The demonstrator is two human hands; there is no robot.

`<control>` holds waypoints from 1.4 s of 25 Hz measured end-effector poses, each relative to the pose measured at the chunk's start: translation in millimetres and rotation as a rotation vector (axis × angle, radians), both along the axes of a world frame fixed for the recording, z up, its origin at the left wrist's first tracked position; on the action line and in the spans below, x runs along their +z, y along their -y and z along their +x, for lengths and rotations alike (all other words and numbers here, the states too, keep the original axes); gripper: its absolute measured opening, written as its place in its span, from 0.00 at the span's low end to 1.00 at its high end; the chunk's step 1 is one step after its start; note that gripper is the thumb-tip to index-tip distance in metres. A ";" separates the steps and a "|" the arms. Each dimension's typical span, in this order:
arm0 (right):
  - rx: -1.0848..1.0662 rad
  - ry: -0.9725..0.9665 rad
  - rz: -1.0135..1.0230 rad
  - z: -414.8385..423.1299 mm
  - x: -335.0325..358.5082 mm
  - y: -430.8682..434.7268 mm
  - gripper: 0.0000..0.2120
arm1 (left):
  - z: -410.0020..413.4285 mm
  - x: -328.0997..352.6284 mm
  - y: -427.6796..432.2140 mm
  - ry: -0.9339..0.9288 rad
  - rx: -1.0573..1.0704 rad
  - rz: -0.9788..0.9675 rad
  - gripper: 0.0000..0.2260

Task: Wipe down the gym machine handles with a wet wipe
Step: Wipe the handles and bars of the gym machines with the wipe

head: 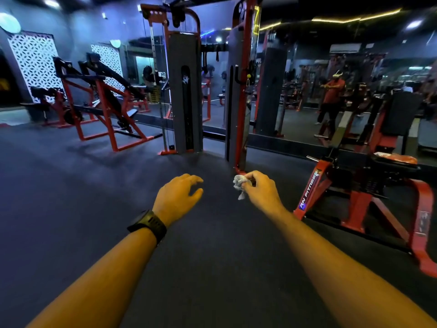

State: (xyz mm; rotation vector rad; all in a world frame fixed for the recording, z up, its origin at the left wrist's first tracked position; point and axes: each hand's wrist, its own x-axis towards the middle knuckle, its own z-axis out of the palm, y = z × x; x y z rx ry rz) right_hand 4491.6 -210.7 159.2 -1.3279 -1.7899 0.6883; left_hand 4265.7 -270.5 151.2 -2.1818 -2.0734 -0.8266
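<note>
My right hand [261, 190] pinches a crumpled white wet wipe [240, 185] out in front of me, above the dark floor. To its left my left hand [179, 197] hangs in the air with loosely curled fingers and holds nothing; a black watch is on that wrist. Ahead stands a red and grey cable machine [186, 91] with two weight towers. A black handle [237, 74] hangs on the right tower, well beyond both hands.
A red plate-loaded machine [359, 192] stands close on the right, with an orange packet [397, 158] on its black pad. More red machines [101, 100] line the left wall. A wall mirror [331, 91] behind the cable machine reflects a person. Dark rubber floor [94, 209] spreads around me.
</note>
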 end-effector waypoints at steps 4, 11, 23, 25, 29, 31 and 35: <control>-0.037 -0.009 0.005 -37.3 21.1 -147.6 0.02 | -43.9 25.1 -164.8 0.022 -0.002 0.003 0.15; -0.095 -0.013 0.024 -73.8 9.7 -408.4 0.02 | -70.4 24.2 -439.5 -0.034 -0.082 0.009 0.17; -0.097 -0.048 0.015 -137.5 15.3 -851.1 0.02 | -134.3 37.5 -873.1 0.015 -0.086 0.007 0.16; -0.109 -0.057 0.015 -153.6 3.9 -921.5 0.02 | -145.6 30.1 -947.7 0.028 -0.112 0.023 0.16; -0.132 -0.083 0.046 -190.5 -7.2 -1059.0 0.02 | -176.8 14.2 -1090.7 0.061 -0.181 0.046 0.15; -0.152 -0.093 0.047 -208.8 -1.5 -1121.3 0.02 | -195.7 16.9 -1159.6 0.067 -0.202 0.023 0.16; -0.226 -0.081 0.059 -245.2 14.3 -1255.9 0.04 | -228.2 35.7 -1303.0 0.109 -0.223 0.017 0.16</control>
